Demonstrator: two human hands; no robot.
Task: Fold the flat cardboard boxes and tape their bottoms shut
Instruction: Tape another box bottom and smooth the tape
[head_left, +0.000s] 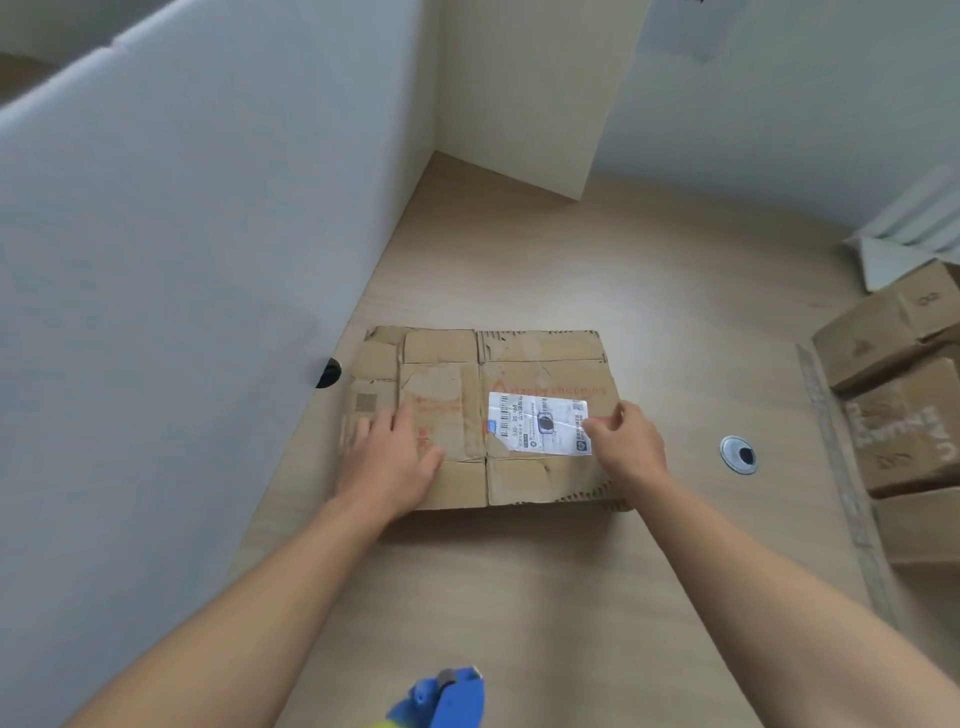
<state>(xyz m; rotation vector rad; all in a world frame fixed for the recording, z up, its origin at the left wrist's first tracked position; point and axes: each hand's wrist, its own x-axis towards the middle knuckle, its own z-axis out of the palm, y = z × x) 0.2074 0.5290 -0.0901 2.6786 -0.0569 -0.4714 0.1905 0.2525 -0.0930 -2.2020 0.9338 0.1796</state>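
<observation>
We are at the opening step: the flat cardboard box (519, 364) has not yet been erected. It lies collapsed at the centre of the frame on the wooden table (519, 597), with its shipping label (540, 423) facing up on the right-hand panel.

Hand state:
- The left hand (389, 457) rests on the left part of the box, palm down and fingers straight and slightly spread. It holds nothing; it presses the cardboard to the table.
- The right hand (628, 441) sits at the right edge of the box, just beside the label. Its fingers are curled and the thumb is raised, and we judge it to be pinching that edge. Whether the fingers reach under the top layer cannot be seen.

The blue tape dispenser (441, 696) lies at the bottom centre of the frame, well apart from both hands and untouched. More cardboard boxes (893, 415) are stacked at the right edge of the frame.

Next move, in our judgement: we lift the pinched edge while the left hand anchors the opposite side, so the panels open into a tube. The creases look worn and may buckle, so we raise the edge evenly. Taping the bottom flaps comes after.
</observation>
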